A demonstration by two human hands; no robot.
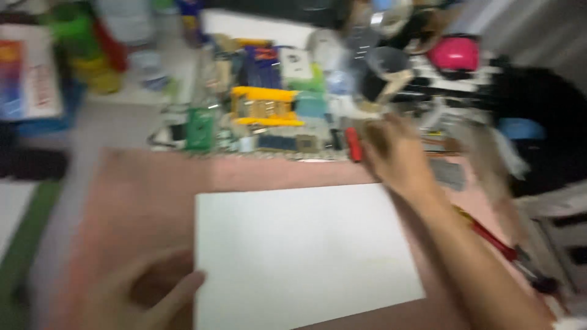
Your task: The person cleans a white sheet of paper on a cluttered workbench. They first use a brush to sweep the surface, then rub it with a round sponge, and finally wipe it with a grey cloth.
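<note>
Nearest the camera, the left hand (153, 293) is lying low at the near left, palm down on the pinkish mat (147, 201), its fingers loosely spread and its thumb tip just touching the left edge of the white sheet (306, 250); that grip is holding nothing. Farther off and to the right, the right hand (394, 153) is stretching away from the body, forearm running diagonally from the near right corner, wrist straight, fingers curling toward the far clutter. Motion blur is smearing those fingers, so whether the grip is pressing together on anything cannot be told. Just to the left of this hand, a small red tool (353, 144) is lying at the far edge of the mat, close beside the fingertips; contact is unclear. It is looking short, narrow and bright red, standing roughly lengthwise away from the camera. Beyond it, a yellow parts box (266, 105) and a green circuit board (200, 127) are sitting among blurred odds and ends on the worktop. At the near right, beside the forearm, red-handled pliers (495, 244) are resting.
</note>
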